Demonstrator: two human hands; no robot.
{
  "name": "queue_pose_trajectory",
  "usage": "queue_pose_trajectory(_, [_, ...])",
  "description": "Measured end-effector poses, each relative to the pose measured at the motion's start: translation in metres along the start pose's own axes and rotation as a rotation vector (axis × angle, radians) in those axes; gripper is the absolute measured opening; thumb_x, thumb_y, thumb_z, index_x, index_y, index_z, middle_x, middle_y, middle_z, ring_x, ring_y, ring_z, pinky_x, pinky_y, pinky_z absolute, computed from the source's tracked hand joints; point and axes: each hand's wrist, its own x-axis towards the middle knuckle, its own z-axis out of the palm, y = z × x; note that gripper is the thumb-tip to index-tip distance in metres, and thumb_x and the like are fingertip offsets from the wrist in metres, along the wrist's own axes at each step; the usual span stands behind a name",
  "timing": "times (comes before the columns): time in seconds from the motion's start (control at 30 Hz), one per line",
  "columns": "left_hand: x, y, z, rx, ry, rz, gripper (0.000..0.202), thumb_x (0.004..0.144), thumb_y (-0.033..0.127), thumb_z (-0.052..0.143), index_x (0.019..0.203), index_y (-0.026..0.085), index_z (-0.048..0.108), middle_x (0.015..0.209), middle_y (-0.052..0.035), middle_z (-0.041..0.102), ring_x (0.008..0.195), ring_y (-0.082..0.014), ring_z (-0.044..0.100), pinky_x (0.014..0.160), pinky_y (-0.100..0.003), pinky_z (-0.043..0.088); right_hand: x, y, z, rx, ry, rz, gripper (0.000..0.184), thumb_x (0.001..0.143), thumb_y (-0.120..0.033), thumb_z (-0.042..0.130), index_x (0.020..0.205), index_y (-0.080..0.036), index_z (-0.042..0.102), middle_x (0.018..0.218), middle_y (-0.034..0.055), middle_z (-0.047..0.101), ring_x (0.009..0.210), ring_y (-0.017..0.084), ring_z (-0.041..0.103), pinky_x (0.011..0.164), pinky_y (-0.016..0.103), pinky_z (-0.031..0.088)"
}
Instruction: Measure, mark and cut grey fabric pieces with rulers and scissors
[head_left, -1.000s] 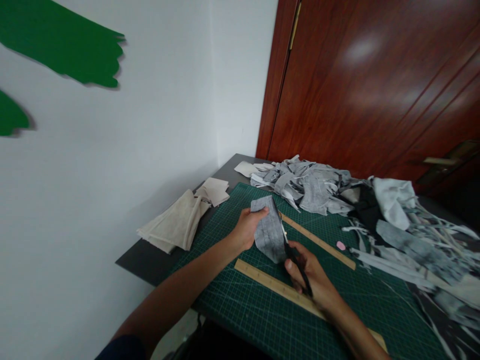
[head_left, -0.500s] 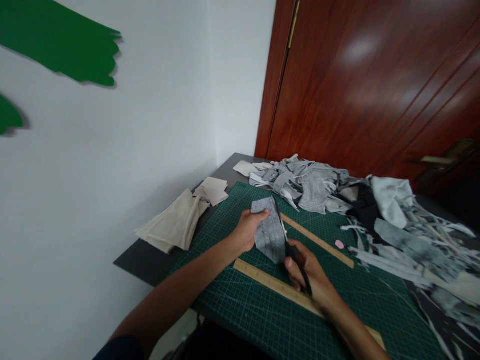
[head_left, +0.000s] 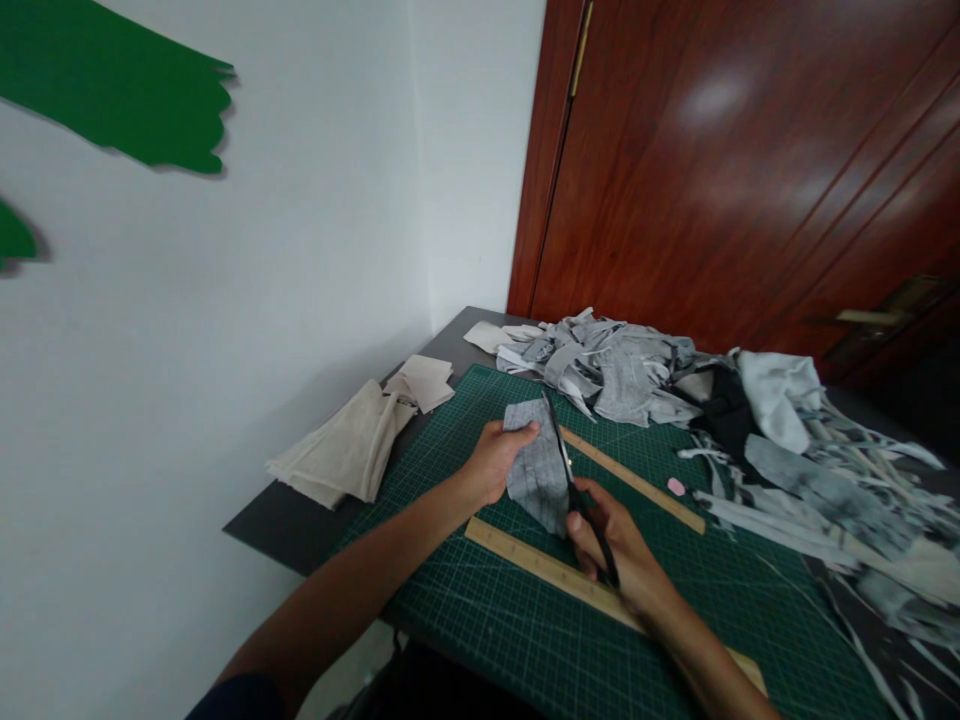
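My left hand (head_left: pixel 491 462) pinches a folded grey piece of fabric (head_left: pixel 536 472) by its upper left corner, lifted a little above the green cutting mat (head_left: pixel 525 630). Black scissors (head_left: pixel 574 490) are gripped in my right hand (head_left: pixel 619 548). Their blades run up along the right edge of the grey piece, tips pointing away from me.
Two wooden rulers lie on the mat, one (head_left: pixel 547 575) under my right hand and one (head_left: pixel 637 483) beyond the fabric. A pink chalk piece (head_left: pixel 676 487) sits near it. Grey scraps (head_left: pixel 607 368) pile at the back, cut strips (head_left: pixel 832 500) at right. Beige folded cloth (head_left: pixel 349 445) lies left.
Hands, scissors and fabric hold nearly the same pose. The view has only shifted slightly.
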Motion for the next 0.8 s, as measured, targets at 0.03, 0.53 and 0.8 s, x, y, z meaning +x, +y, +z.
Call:
queue_pose_trajectory(0.03, [-0.0003,0.0003,0.0004,0.002,0.001,0.001,0.032,0.058,0.031,0.096,0.076,0.012,0.078,0.077,-0.008,0.077,0.067,-0.0193,0.07,0.071,-0.033,0.055,0.0,0.0003,0.0005,0.005,0.003,-0.001,0.086,0.07,-0.072,0.084,0.128,-0.017,0.054,0.051,-0.0122,0.048,0.036,0.008,0.037,0.035,0.018,0.03])
queue_pose_trajectory(0.53, [0.0024,-0.0031,-0.0012,-0.011,0.006,0.013,0.032,0.058,0.031,0.096,0.077,0.012,0.078,0.075,-0.0071,0.076,0.066,-0.0196,0.069,0.07,-0.033,0.054,-0.002,-0.0022,0.0014,-0.025,0.014,0.008,0.081,0.072,-0.071,0.083,0.128,-0.018,0.056,0.054,-0.011,0.048,0.039,0.008,0.037,0.036,0.019,0.033])
queue_pose_trajectory(0.8, [0.0035,-0.0049,-0.003,-0.003,-0.009,0.019,0.036,0.056,0.034,0.096,0.078,0.012,0.079,0.078,-0.0082,0.077,0.068,-0.0198,0.07,0.072,-0.033,0.054,-0.0004,0.0005,0.0029,0.002,-0.004,0.0,0.084,0.071,-0.074,0.083,0.128,-0.018,0.056,0.053,-0.0117,0.046,0.037,0.007,0.035,0.035,0.019,0.031])
